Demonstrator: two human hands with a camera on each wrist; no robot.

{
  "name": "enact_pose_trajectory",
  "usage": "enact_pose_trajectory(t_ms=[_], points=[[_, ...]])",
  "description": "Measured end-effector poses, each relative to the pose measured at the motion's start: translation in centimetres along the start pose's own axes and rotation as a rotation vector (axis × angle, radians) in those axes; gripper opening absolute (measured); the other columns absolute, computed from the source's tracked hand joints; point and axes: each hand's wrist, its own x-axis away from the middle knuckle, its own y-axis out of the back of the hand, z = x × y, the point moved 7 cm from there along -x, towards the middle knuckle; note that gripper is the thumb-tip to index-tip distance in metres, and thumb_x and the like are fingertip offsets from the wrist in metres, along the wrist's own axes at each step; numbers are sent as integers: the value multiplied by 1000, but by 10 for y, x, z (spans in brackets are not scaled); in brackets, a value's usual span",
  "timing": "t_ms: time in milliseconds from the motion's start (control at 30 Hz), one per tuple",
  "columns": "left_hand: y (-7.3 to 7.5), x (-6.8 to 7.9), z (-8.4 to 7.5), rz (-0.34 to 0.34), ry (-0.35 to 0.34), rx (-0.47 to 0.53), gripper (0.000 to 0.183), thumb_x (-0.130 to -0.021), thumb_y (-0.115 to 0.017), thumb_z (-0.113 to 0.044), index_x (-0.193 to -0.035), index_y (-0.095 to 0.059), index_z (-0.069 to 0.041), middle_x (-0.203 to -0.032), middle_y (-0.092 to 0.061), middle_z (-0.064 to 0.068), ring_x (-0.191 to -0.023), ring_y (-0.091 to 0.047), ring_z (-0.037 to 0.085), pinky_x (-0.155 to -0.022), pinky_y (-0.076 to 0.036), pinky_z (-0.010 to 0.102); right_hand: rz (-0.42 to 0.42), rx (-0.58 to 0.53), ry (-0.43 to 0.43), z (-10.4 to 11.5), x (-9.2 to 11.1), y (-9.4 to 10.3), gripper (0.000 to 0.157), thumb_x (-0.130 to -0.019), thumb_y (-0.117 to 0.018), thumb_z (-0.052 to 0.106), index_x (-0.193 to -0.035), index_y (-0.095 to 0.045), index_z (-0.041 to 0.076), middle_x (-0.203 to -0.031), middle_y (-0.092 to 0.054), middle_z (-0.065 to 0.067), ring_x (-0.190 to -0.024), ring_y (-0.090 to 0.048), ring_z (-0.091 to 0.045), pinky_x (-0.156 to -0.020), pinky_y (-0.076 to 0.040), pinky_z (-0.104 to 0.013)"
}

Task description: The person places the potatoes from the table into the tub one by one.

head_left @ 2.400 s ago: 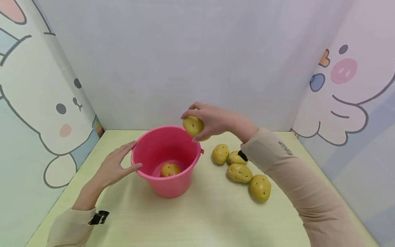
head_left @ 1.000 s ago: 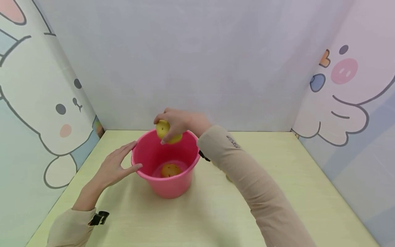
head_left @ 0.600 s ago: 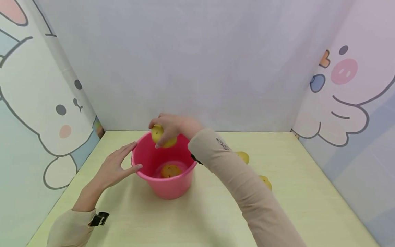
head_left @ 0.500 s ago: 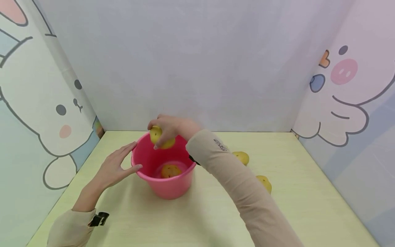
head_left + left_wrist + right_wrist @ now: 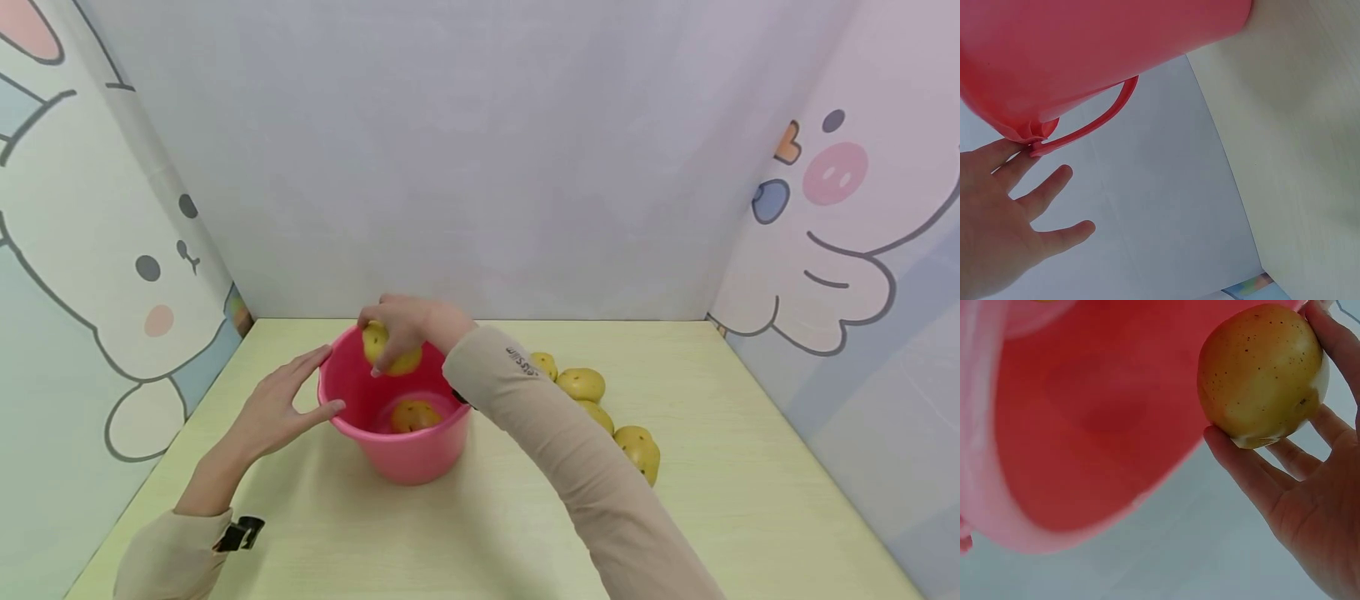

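A pink bucket (image 5: pixel 408 457) stands on the table, and one potato (image 5: pixel 415 416) lies on its floor. My right hand (image 5: pixel 405 327) grips another potato (image 5: pixel 401 360) between thumb and fingers, just inside the bucket's mouth near the back rim. Close up in the right wrist view, the fingertips hold the sides of this speckled yellow potato (image 5: pixel 1260 375), beside the bucket's inner wall (image 5: pixel 1085 425). My left hand (image 5: pixel 273 408) rests on the bucket's left rim with fairly straight fingers, its thumb over the edge. The left wrist view shows fingertips touching the rim by the handle joint, other fingers spread.
Several potatoes (image 5: pixel 581 384) lie in a loose group on the table right of the bucket, partly covered by my right sleeve (image 5: pixel 570 450). The pink handle (image 5: pixel 1100 119) hangs at the bucket's left side. A pale wall (image 5: pixel 480 167) rises behind the table (image 5: pixel 337 550).
My right hand has carried the potato leftward from beyond the right rim, then lowered it into the bucket's mouth. My left hand and the bucket have stayed in place.
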Motion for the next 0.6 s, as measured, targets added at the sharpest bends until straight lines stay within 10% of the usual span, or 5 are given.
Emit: enact_pose_trajectory(t_ms=[600], points=[[0, 1, 0, 0, 0, 12, 82, -72, -68, -41, -137, -30, -10, -133, -35, 17, -115, -34, 39, -78, -35, 63, -83, 14, 93, -16, 15, 17, 71, -63, -79, 32, -124, -45, 22, -119, -43, 2, -103, -41, -12, -62, -48, -18]])
